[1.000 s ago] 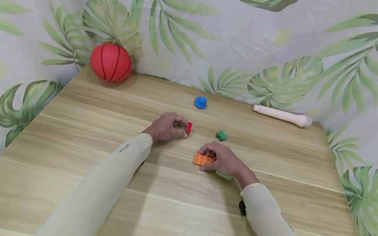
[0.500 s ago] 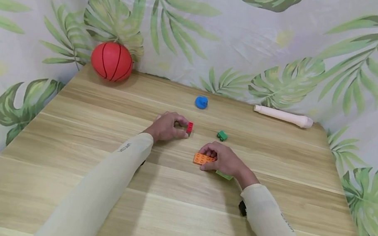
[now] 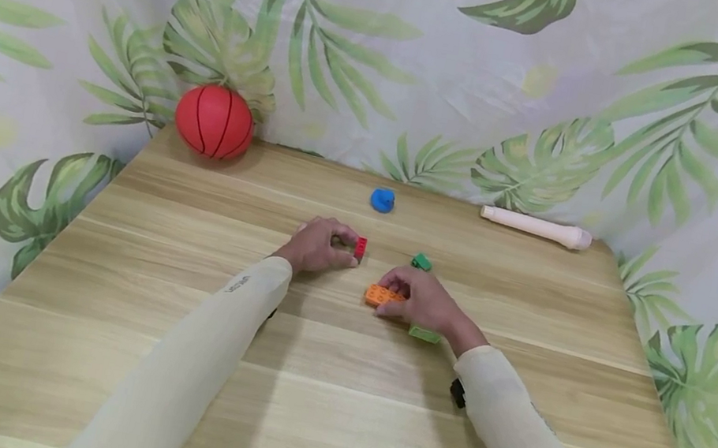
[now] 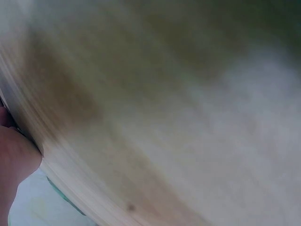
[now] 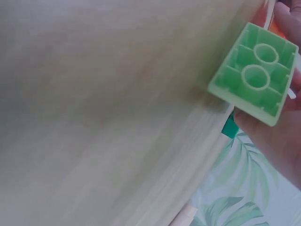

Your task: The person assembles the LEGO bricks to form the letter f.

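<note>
With its thumb and fingers, my left hand point(image 3: 317, 246) pinches a small red toy building brick point(image 3: 360, 249) standing on edge at the table's middle. In the left wrist view only part of that hand point(image 4: 16, 160) shows at the left edge. My right hand point(image 3: 423, 299) grips an orange studded brick point(image 3: 382, 296) between thumb and fingers; its right end is hidden by the hand. Close by the right wrist is a light green brick point(image 3: 423, 335), its hollow underside facing the right wrist camera. A dark green brick point(image 3: 421, 262) lies just beyond the right hand.
A blue rubber duck point(image 3: 382, 200) sits toward the back of the wooden table point(image 3: 325, 418). The red ball point(image 3: 214, 122) rests at the back left corner, and a pale pink toy microphone point(image 3: 535, 228) lies along the back right edge. A leaf-patterned cloth point(image 3: 360, 56) hangs behind.
My right hand has shifted slightly away from me and left with the orange brick, which now looks tilted. More of the light green brick shows. The left hand keeps its hold on the red brick.
</note>
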Demonstrator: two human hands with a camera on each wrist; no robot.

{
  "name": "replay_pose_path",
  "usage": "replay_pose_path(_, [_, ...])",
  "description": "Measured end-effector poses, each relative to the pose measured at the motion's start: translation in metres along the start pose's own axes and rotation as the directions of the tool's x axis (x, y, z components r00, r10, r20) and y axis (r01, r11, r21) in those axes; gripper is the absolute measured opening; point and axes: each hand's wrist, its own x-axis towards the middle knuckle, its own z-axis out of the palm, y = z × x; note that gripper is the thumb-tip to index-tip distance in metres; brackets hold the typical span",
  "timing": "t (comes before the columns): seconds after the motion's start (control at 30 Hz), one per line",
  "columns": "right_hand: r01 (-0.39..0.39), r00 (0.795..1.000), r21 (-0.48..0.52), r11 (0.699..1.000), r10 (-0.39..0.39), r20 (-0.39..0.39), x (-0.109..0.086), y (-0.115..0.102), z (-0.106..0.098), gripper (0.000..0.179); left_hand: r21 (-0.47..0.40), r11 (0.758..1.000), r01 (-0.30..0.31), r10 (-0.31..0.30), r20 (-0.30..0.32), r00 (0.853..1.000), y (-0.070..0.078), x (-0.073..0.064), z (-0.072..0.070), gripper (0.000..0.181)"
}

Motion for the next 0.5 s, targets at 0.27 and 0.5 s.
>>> replay_pose_path(0.27, [-0.056, 0.982, -0.001, 0.998, 0.055, -0.181, 0.029, -0.018, -0.002, 0.036, -0.02, 1.0, -0.008, 0.008, -0.007, 1.0, -0.002, -0.002, -0.001, 0.038])
replay_pose_path(0.5, [-0.065, 0.966, -0.062, 0.996, 0.047, -0.254, 0.05, -0.03, 0.0, 0.039, -0.009, 1.0, -0.016, 0.016, -0.007, 1.0, -0.002, -0.002, -0.001, 0.039])
